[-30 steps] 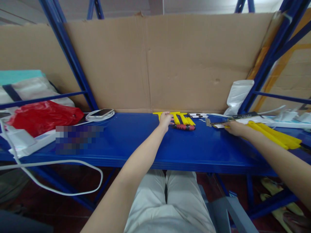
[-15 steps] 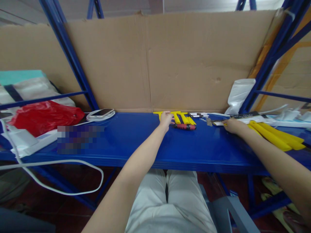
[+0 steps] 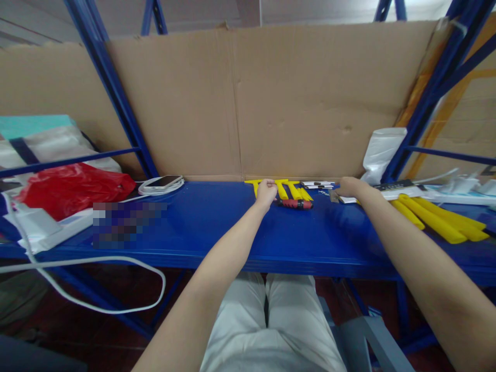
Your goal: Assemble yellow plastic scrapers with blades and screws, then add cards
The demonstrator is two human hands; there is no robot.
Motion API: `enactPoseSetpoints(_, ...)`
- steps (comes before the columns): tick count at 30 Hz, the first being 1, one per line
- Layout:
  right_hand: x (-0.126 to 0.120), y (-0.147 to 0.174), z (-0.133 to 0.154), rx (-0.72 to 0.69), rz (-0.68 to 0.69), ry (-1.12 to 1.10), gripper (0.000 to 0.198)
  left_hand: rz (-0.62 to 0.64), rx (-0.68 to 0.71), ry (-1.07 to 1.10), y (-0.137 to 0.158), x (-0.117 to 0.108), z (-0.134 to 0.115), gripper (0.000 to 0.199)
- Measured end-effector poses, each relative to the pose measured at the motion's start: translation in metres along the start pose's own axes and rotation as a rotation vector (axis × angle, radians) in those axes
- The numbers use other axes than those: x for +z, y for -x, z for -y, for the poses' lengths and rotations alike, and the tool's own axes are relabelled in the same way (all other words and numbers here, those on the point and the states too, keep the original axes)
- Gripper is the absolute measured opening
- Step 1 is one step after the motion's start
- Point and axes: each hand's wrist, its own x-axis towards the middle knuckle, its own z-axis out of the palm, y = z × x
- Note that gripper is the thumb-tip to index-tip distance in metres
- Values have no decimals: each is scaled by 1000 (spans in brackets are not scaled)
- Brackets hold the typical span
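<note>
My left hand (image 3: 266, 193) is closed at the back of the blue table, among yellow T-shaped tools (image 3: 282, 189) that look like scrapers; what it holds is hidden. A red and black screwdriver handle (image 3: 296, 204) lies just to its right. My right hand (image 3: 353, 188) reaches over a white and black strip (image 3: 347, 200), its fingers bent down and together beside a small grey metal plate (image 3: 334, 196). Anything between those fingertips is too small to make out. Small loose bits (image 3: 323, 192) and thin black-and-white pieces (image 3: 318, 184) lie between the hands.
Yellow handles (image 3: 445, 219) are piled at the right, near a white power strip (image 3: 461, 194). A white plastic bag (image 3: 383, 152) leans by the blue post. At left are a phone (image 3: 166, 181) on a coiled cable, and a red bag (image 3: 77, 188). Cardboard (image 3: 174, 103) walls the back.
My right hand has moved left and slightly back, from beside the yellow handles to near the metal plate. My left hand has stayed almost in place.
</note>
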Motion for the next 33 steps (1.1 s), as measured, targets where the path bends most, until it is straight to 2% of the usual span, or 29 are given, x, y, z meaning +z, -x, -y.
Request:
enactPoseSetpoints(3, -8, -1, 25, 30, 67, 17, 35, 14, 234, -296, -1, 1, 7, 23)
enactPoseSetpoints(6, -9, 9, 45, 50, -15, -22, 37, 141, 404, -579, 3, 2, 12, 28)
enactPoseSetpoints(8, -6, 17, 50, 74, -88, -37, 36, 229, 400, -706, 7, 2, 12, 35)
enactPoseSetpoints(14, 1, 28, 43, 25, -144, -74, 36, 402, 303, -944, 17, 0, 5, 48)
enactPoseSetpoints(21, -1, 30, 45, 13, -188, -147, 34, 440, 345, -991, 23, 2, 7, 49)
enactPoseSetpoints(28, 1, 29, 44, -18, -184, -171, 34, 317, 382, -857, 16, 6, 15, 42)
enactPoseSetpoints(33, 4, 27, 41, -17, -193, -169, 33, 255, 389, -804, 10, 7, 20, 29)
